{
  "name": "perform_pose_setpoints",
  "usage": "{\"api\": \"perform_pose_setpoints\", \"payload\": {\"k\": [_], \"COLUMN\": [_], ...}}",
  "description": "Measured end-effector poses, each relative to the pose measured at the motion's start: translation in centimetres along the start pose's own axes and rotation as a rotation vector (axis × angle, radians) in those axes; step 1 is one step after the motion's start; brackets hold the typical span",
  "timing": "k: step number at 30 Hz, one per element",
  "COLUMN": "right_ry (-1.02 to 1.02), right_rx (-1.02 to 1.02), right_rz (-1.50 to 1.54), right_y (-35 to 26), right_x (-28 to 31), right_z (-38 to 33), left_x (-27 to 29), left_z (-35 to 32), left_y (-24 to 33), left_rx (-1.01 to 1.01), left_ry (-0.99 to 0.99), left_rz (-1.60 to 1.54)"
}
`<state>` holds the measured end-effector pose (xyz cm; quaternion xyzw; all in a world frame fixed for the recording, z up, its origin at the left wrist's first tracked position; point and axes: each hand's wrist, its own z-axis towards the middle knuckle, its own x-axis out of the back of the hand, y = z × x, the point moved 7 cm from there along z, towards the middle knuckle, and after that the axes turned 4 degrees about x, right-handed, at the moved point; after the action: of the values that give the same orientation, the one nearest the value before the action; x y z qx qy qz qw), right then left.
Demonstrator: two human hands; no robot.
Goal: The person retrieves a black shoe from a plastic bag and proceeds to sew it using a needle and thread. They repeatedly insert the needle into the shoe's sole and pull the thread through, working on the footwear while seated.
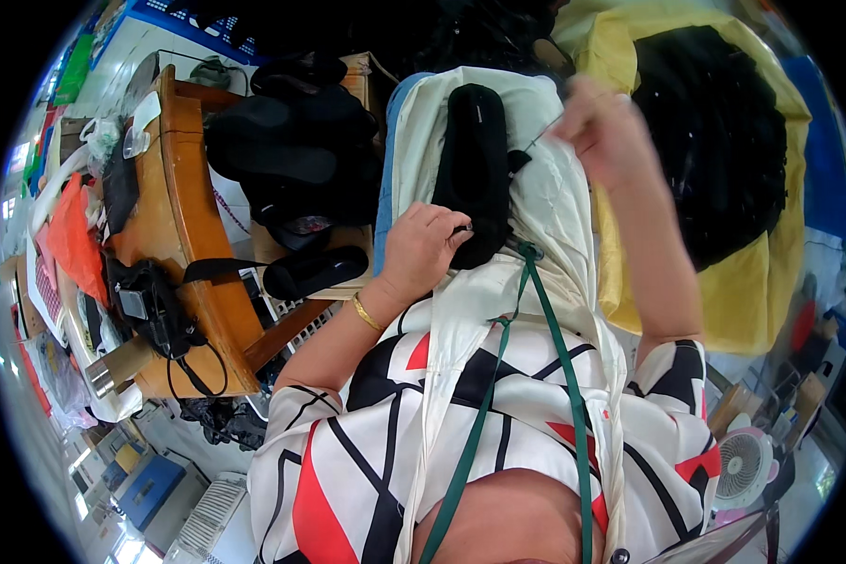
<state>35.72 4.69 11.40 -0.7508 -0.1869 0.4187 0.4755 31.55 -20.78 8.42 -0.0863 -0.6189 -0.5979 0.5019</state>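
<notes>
A black flat shoe (475,160) lies lengthwise on the white cloth (545,202) over my lap, toe pointing away from me. My left hand (418,246) is closed at the shoe's near left edge, with thumb and fingers pinching its rim. Raised to the right of the toe, my right hand (606,136) is smeared by motion, its fingers drawn together. A thin straight line, a thread or needle, runs from those fingers down to a small black piece (518,162) at the shoe's right side. What the pinching fingertips cover is hidden.
Several black shoes (273,150) are piled on my left, near an orange-brown wooden table (183,197) with a black bag (150,305). At right, a yellow sack (761,301) holds a black heap. Green straps (556,357) hang down my front. A fan (744,465) stands lower right.
</notes>
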Motion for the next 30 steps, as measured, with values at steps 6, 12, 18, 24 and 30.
{"api": "perform_pose_setpoints", "payload": {"k": [6, 12, 18, 24, 30], "right_ry": [0.271, -0.137, -0.459, -0.524, -0.547], "right_rx": [0.860, 0.132, 0.089, 0.120, 0.209], "right_rz": [0.014, -0.416, -0.966, -1.147, -1.188], "right_y": [-15.7, 1.3, 8.4, 8.0, 7.9], "right_x": [6.6, -1.0, -4.1, -4.6, -4.9], "right_z": [-2.3, -2.8, -7.2, -9.0, -9.5], "left_x": [0.4, 0.2, 0.6, 0.1, 0.1], "left_z": [1.1, 0.8, 0.5, -0.1, -0.1], "left_y": [0.9, 0.2, -0.1, -0.8, -0.9], "left_rx": [-0.039, 0.023, 0.060, 0.084, 0.095], "left_ry": [-0.029, -0.035, 0.034, 0.048, 0.060], "left_rz": [-0.024, -0.048, -0.006, -0.080, -0.107]}}
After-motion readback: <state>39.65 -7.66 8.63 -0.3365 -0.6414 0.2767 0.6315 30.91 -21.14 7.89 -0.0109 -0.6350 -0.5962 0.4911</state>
